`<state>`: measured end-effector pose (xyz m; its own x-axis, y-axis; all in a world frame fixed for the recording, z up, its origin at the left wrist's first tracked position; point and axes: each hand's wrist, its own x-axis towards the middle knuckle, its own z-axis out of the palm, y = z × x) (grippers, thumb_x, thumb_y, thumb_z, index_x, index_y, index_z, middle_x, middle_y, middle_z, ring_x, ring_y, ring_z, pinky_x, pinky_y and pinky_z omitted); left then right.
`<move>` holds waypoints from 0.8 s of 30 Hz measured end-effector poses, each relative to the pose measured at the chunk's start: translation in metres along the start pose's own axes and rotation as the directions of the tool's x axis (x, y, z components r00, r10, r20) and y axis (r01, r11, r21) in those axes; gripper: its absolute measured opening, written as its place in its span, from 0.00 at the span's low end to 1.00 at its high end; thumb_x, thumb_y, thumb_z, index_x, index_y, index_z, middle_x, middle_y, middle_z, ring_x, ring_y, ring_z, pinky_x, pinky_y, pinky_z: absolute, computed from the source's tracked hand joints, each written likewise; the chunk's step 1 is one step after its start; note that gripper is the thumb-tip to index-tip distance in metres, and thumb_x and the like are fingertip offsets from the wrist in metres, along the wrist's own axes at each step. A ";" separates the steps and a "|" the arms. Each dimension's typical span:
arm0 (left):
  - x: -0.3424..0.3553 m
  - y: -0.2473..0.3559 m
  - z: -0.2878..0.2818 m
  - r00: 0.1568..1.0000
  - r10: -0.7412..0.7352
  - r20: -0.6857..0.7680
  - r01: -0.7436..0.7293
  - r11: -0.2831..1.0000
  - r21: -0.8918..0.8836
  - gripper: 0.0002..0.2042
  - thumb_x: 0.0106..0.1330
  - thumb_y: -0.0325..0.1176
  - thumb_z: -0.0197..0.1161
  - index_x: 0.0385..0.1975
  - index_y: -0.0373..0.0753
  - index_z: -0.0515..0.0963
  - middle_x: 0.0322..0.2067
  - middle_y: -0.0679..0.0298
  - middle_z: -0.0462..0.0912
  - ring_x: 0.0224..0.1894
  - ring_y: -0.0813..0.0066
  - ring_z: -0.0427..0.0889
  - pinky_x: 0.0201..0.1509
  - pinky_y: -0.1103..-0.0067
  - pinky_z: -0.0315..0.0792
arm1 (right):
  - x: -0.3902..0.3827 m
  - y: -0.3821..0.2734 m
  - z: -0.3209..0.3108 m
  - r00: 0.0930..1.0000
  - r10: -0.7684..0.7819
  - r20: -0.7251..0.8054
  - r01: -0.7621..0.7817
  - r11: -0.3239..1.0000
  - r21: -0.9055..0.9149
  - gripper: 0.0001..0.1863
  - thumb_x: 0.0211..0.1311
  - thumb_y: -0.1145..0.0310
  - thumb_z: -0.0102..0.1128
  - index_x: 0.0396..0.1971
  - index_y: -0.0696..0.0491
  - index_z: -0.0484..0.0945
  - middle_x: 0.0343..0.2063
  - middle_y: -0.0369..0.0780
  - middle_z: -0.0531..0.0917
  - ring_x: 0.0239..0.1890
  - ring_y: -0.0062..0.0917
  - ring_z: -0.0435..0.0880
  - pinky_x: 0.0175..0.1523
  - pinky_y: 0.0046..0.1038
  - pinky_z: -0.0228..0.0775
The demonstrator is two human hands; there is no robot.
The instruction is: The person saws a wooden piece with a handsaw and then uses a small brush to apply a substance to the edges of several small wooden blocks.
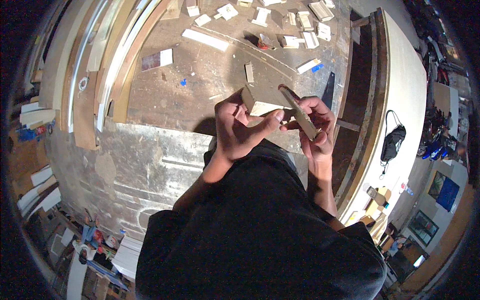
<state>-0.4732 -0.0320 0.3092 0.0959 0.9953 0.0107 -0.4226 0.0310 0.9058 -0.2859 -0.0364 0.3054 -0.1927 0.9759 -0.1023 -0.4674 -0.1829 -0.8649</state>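
My left hand (232, 127) is closed on a small wooden block (263, 108), its thumb along the pale near face and its fingers at the left side. Close beside it, my right hand (317, 127) grips a thin flat wooden piece (299, 112), tilted and seen nearly edge-on. The two pieces are very near each other; whether they touch I cannot tell. Both are held above the near edge of a worn brown worktable (195, 97). Just beyond the block lies a short wood offcut (249, 72).
Several small wooden pieces (260, 16) are scattered at the table's far side. Long boards (120, 55) lie along the left. A saw blade (328, 89) rests near the right edge. Further right, a pale panel (400, 85) bears a black pouch (394, 137) and a bottle (377, 196).
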 end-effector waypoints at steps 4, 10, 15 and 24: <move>0.001 -0.005 -0.002 0.998 0.063 0.027 -0.064 0.997 0.044 0.17 0.61 0.22 0.67 0.48 0.25 0.74 0.44 0.53 0.83 0.47 0.69 0.83 0.50 0.72 0.82 | 0.001 0.000 0.002 1.000 -0.017 -0.007 0.017 1.000 0.015 0.48 0.36 0.41 0.82 0.48 0.64 0.72 0.46 0.46 0.81 0.44 0.33 0.85 0.45 0.36 0.85; 0.001 -0.001 0.000 1.000 0.011 0.002 -0.011 1.000 0.000 0.18 0.60 0.22 0.68 0.49 0.25 0.74 0.45 0.52 0.82 0.48 0.67 0.83 0.52 0.69 0.83 | -0.001 -0.001 0.000 1.000 -0.010 -0.004 0.010 1.000 0.000 0.49 0.36 0.40 0.81 0.48 0.64 0.72 0.47 0.47 0.81 0.45 0.34 0.85 0.45 0.36 0.85; 0.000 -0.004 0.000 1.000 0.006 -0.009 -0.006 1.000 0.028 0.18 0.60 0.22 0.69 0.49 0.26 0.75 0.45 0.54 0.83 0.48 0.70 0.82 0.54 0.72 0.79 | -0.002 -0.002 0.003 1.000 -0.013 0.000 0.013 1.000 -0.028 0.49 0.36 0.38 0.80 0.48 0.63 0.71 0.48 0.48 0.81 0.45 0.35 0.85 0.45 0.35 0.86; 0.000 0.002 0.000 1.000 0.004 -0.001 -0.004 1.000 0.021 0.17 0.59 0.23 0.69 0.48 0.28 0.76 0.46 0.56 0.83 0.49 0.73 0.81 0.55 0.75 0.75 | -0.001 -0.006 0.007 1.000 -0.001 0.011 0.001 1.000 -0.015 0.50 0.34 0.37 0.80 0.49 0.63 0.71 0.55 0.52 0.77 0.45 0.36 0.85 0.44 0.34 0.85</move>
<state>-0.4742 -0.0316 0.3112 0.0934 0.9955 0.0138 -0.4044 0.0253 0.9142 -0.2888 -0.0368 0.3140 -0.2018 0.9747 -0.0962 -0.4550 -0.1803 -0.8721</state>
